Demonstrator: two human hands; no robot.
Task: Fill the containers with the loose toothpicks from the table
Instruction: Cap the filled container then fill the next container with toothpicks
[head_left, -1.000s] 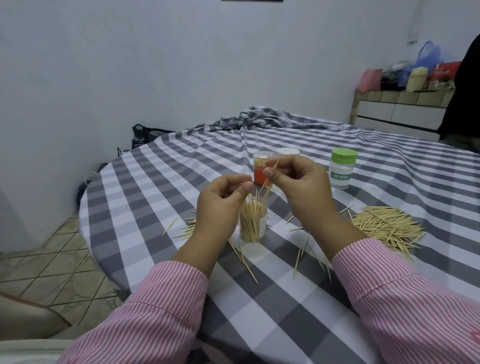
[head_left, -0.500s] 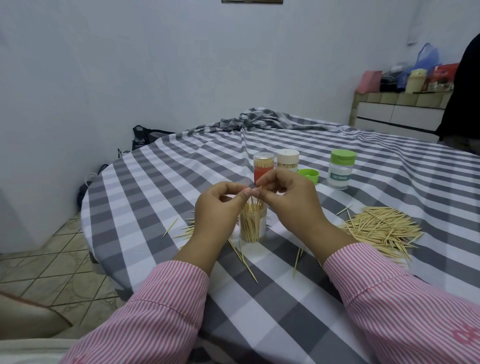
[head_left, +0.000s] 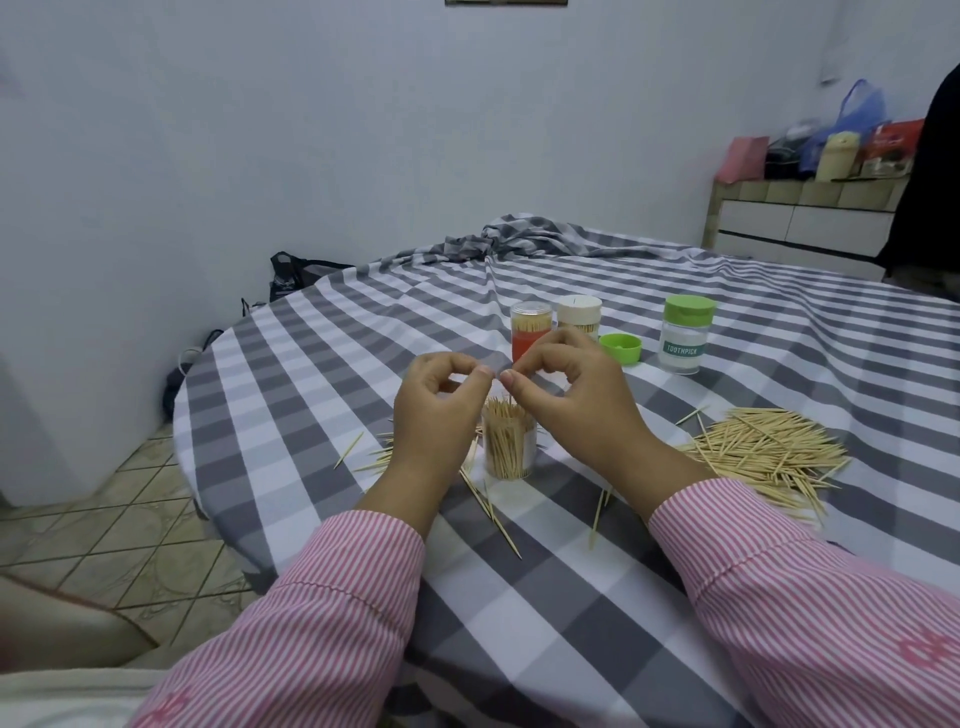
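Note:
An open clear container, packed with upright toothpicks, stands on the checked tablecloth. Just above its mouth my left hand and my right hand meet, each with thumb and forefinger pinched. I see no toothpick between the fingertips. A big pile of loose toothpicks lies to the right. A few strays lie in front of the container, and others lie left of it. Behind my hands stand a red-labelled container, a white-lidded container and a green-capped bottle.
A loose green lid lies beside the white-lidded container. The round table's edge drops to a tiled floor on the left. Cloth is bunched up at the far side. A cluttered shelf stands at the back right.
My right hand came down with its toothpicks to the container's mouth, and they now stand inside. Both hands drew together with fingertips nearly touching. The view tilted slightly.

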